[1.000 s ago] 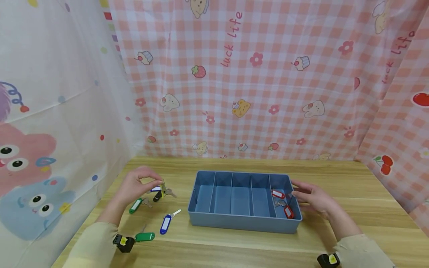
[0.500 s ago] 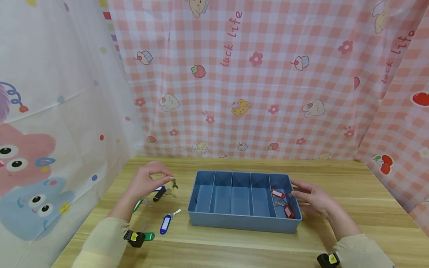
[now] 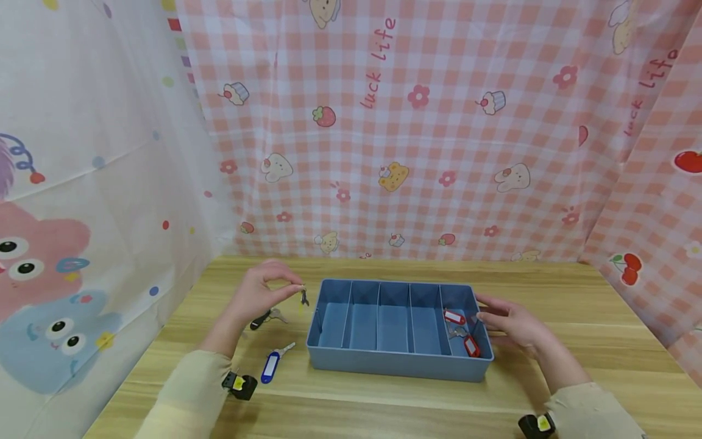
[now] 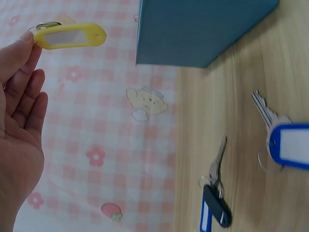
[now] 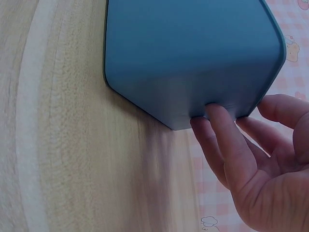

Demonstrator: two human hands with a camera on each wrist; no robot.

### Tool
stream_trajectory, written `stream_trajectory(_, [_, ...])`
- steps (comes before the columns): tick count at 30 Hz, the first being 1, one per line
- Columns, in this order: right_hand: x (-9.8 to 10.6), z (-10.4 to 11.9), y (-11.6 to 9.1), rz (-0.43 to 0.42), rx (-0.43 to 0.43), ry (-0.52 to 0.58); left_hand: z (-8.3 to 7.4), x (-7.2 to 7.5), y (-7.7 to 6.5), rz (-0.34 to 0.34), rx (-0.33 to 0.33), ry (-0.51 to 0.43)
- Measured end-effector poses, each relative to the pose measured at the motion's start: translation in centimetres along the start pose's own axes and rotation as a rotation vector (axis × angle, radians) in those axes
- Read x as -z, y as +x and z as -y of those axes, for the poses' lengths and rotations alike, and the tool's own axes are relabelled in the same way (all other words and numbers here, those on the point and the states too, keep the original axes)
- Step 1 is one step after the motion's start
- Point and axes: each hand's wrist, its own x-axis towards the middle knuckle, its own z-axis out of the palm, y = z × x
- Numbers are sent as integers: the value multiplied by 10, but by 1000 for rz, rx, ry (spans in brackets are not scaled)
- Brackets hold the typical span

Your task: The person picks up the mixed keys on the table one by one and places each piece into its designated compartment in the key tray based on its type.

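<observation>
My left hand [image 3: 260, 296] pinches a key ring between thumb and fingertips, just left of the blue-grey divided box [image 3: 400, 364]. From it hang a small metal key [image 3: 304, 297] and a yellow key tag [image 4: 70, 36] with a white label. At the box's right end, my right hand [image 3: 515, 326] rests its fingertips on the outer wall [image 5: 183, 92], thumb at the rim. The box's rightmost compartment holds keys with red tags, one red tag [image 3: 454, 316] at the back and another red tag [image 3: 471, 347] at the front.
A key with a blue tag [image 3: 270, 367] lies on the wooden table left of the box. Farther back is a key with a black tag [image 3: 259, 320], a second blue tag [image 4: 206, 212] beside it. My left forearm hides part of the table.
My left hand has lifted the yellow-tagged key and carried it right, toward the box's left end. The left forearm now covers the green tags. My right hand and the box have stayed put.
</observation>
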Motion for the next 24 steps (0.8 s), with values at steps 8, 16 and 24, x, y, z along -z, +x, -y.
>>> stream_trajectory(8, [-1,0,1,6,5,15,-7,-16,12,8,-63,-85])
stream_trajectory(16, [0,-1,1,0,5,2,-18,-31,23,49,6,-123])
stream_trajectory(24, [1,-2,2,14,17,6,-26,-49,33,75,22,-141])
